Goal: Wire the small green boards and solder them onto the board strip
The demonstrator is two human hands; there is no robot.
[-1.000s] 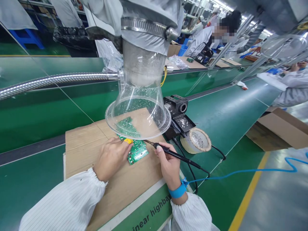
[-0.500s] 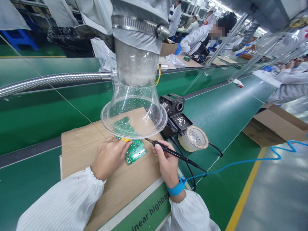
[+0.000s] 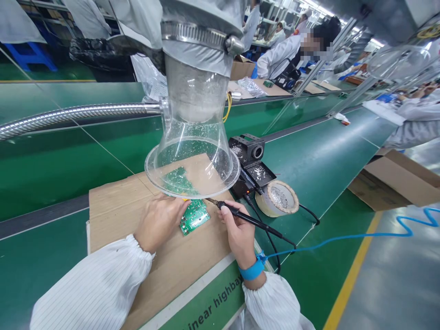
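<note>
A green circuit board (image 3: 194, 216) lies on a sheet of cardboard (image 3: 113, 201), partly under a clear fume-extraction funnel (image 3: 192, 156). My left hand (image 3: 160, 221) rests on the board's left edge, fingers curled around a small yellow item whose tip is barely visible. My right hand (image 3: 239, 233) is closed on a black soldering iron (image 3: 240, 214), held like a pen. Its metal tip points left and touches the board's top right edge. A blue wrist strap (image 3: 252, 270) circles my right wrist.
A black soldering iron stand (image 3: 250, 158) and a round tip-cleaner tin (image 3: 277, 198) sit to the right of the cardboard. A flexible metal hose (image 3: 75, 113) reaches the funnel from the left. An open cardboard box (image 3: 395, 178) stands far right. Other people work along the green conveyor (image 3: 326, 151).
The yellow item at my left fingertips has slid almost out of sight under the funnel rim. Both hands and the iron have barely shifted.
</note>
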